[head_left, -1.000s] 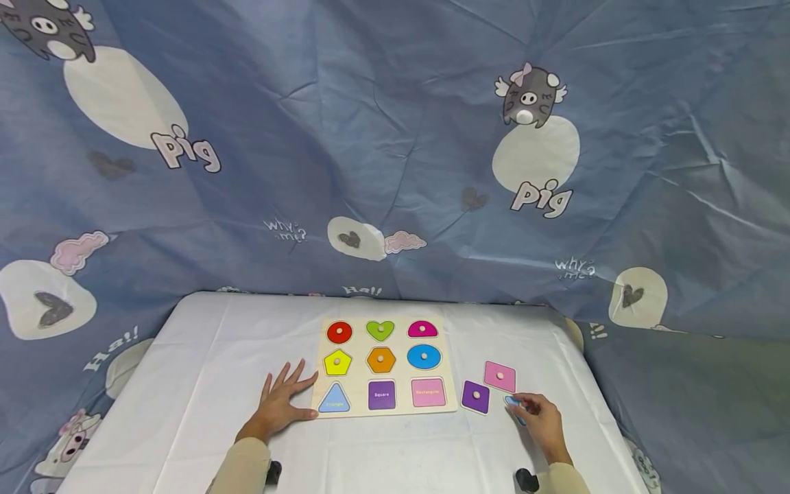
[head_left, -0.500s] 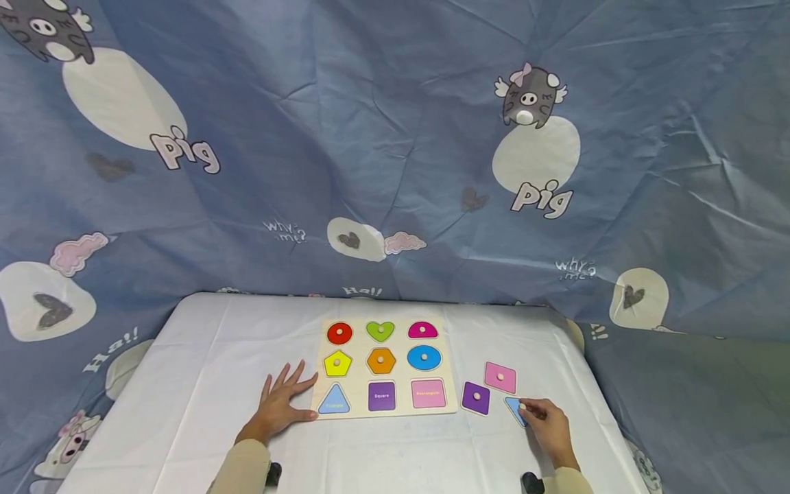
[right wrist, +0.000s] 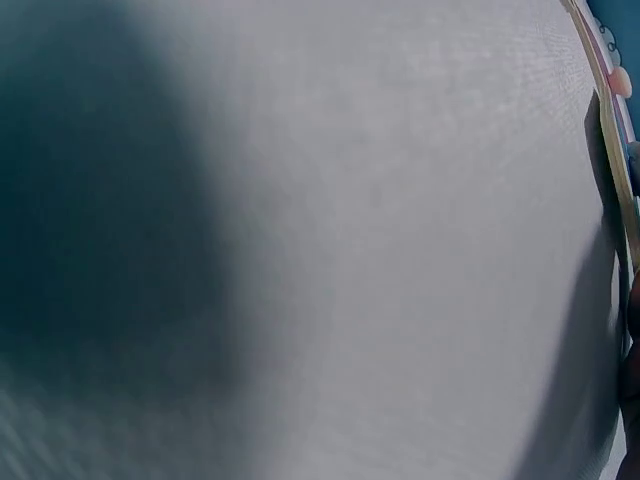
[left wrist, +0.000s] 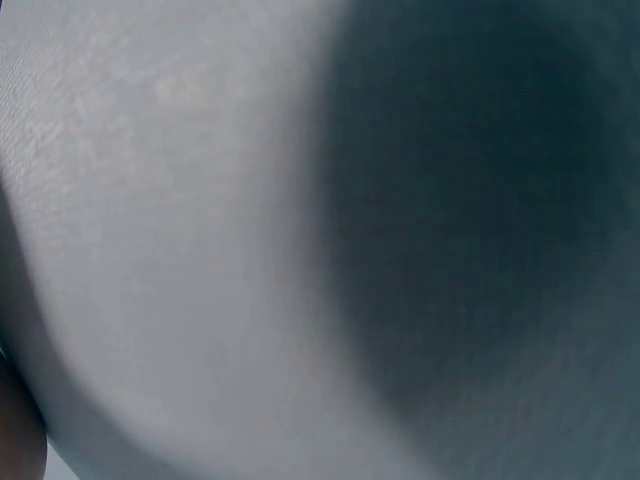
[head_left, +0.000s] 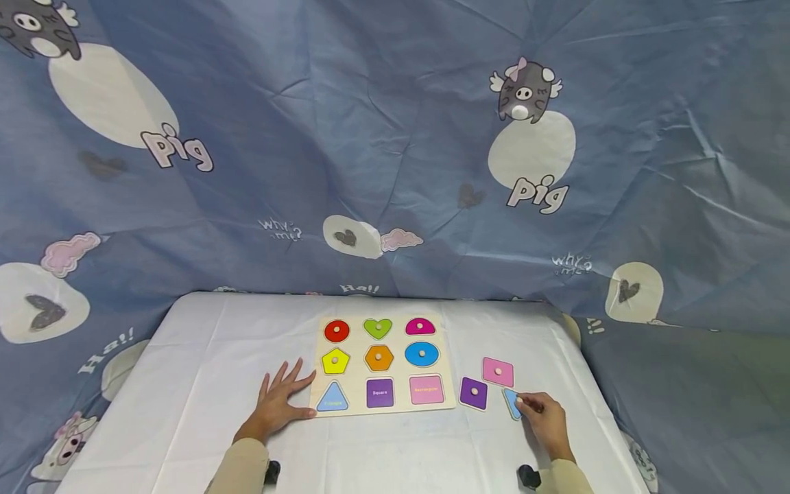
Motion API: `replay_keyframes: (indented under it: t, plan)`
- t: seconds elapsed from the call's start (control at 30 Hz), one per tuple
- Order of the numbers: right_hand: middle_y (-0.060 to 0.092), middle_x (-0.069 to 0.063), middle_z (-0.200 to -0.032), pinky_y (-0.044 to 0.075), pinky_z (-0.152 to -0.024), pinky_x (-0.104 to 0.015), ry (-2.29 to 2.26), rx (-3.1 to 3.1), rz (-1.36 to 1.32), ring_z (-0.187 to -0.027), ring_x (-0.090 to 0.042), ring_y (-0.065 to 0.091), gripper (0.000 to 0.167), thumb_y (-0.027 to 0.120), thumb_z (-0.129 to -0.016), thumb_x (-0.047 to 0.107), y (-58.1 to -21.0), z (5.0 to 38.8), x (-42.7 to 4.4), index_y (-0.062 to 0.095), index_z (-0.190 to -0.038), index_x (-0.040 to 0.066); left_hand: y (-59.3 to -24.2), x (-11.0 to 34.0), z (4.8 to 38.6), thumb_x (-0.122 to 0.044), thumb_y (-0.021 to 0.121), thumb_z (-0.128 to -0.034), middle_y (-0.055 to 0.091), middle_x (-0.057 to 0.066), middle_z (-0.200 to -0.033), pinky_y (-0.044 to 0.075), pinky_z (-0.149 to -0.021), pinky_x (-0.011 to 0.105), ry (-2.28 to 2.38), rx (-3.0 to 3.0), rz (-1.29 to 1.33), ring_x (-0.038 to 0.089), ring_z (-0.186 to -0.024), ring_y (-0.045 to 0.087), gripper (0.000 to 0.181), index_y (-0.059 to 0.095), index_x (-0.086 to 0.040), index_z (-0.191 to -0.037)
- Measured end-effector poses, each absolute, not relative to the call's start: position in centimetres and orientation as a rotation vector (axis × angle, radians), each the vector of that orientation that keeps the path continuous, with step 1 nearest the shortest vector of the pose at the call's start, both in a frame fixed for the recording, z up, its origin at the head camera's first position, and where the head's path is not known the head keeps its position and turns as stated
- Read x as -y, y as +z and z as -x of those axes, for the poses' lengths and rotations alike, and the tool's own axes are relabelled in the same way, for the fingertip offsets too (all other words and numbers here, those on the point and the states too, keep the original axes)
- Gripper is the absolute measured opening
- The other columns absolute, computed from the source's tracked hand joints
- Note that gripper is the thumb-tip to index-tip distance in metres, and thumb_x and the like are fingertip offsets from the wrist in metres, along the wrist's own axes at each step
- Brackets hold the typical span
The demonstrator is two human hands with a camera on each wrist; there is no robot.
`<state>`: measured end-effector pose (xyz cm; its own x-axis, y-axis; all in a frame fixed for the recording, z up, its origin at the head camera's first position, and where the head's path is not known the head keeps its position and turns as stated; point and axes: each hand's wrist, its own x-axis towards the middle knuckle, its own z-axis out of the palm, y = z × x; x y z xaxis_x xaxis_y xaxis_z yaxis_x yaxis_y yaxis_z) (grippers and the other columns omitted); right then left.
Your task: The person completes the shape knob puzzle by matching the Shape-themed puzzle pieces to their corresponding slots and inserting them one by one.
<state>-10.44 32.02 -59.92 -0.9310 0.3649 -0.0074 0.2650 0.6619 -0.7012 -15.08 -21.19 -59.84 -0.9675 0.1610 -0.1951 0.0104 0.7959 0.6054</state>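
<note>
A wooden shape puzzle board (head_left: 395,367) lies on the white-covered table. My left hand (head_left: 274,408) rests at its left edge, fingers spread, with thumb and forefinger touching the edge. To the right of the board, my right hand (head_left: 546,422) pinches the knob of a blue triangle puzzle piece (head_left: 511,403). Beside that piece lie a purple square piece (head_left: 473,394) and a pink rectangle piece (head_left: 498,372), each with a knob. The board's bottom row shows knobless triangle, square and rectangle recesses. Both wrist views are mostly blurred cloth, with only a sliver of hand at the edge.
Knobbed pieces sit in the board's upper rows, among them a red circle (head_left: 337,331), a yellow pentagon (head_left: 335,361) and a blue oval (head_left: 422,354). A blue curtain (head_left: 395,151) with pig prints hangs behind the table (head_left: 395,460).
My right hand has turned the blue triangle piece and uncovered more of it, shifting slightly right and then back. The left hand keeps its place at the board. The head view has shifted slightly.
</note>
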Motion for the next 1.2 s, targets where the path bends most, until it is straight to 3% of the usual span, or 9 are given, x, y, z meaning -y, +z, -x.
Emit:
replay_keyframes:
  t: [0.33, 0.8, 1.2]
  plan:
    - [0.065, -0.004, -0.08, 0.046, -0.061, -0.017, 1.176, 2.669, 0.461, -0.072, -0.011, 0.054, 0.015, 0.075, -0.079, 0.003, -59.6, 10.7, -30.8, 0.074, -0.094, -0.001, -59.8, 21.3, 15.2, -0.039, 0.087, -0.0599, 0.02, 0.016, -0.158, -0.013, -0.115, 0.057, 0.922, -2.744, -0.13, 0.04, -0.146, 0.001, 0.09, 0.051, -0.016, -0.139]
    - [0.065, 0.001, -0.073, 0.047, -0.057, -0.018, 1.201, 2.617, 0.261, -0.065, -0.003, 0.052, 0.013, 0.079, -0.074, 0.003, -60.0, 11.3, -28.6, 0.075, -0.087, 0.0, -59.7, 21.2, 15.1, -0.039, 0.087, -0.0597, 0.021, 0.016, -0.158, -0.012, -0.114, 0.057, 0.926, -2.747, -0.131, 0.04, -0.146, 0.001, 0.09, 0.051, -0.016, -0.139]
    - [0.06, 0.001, -0.07, 0.041, -0.054, -0.019, 1.248, 2.606, 0.233, -0.064, -0.007, 0.047, 0.012, 0.08, -0.074, 0.003, -59.7, 12.2, -25.9, 0.075, -0.085, 0.001, -59.7, 21.1, 14.9, -0.039, 0.087, -0.0593, 0.021, 0.016, -0.157, -0.013, -0.114, 0.058, 0.932, -2.756, -0.143, 0.041, -0.146, 0.002, 0.09, 0.052, -0.015, -0.138]
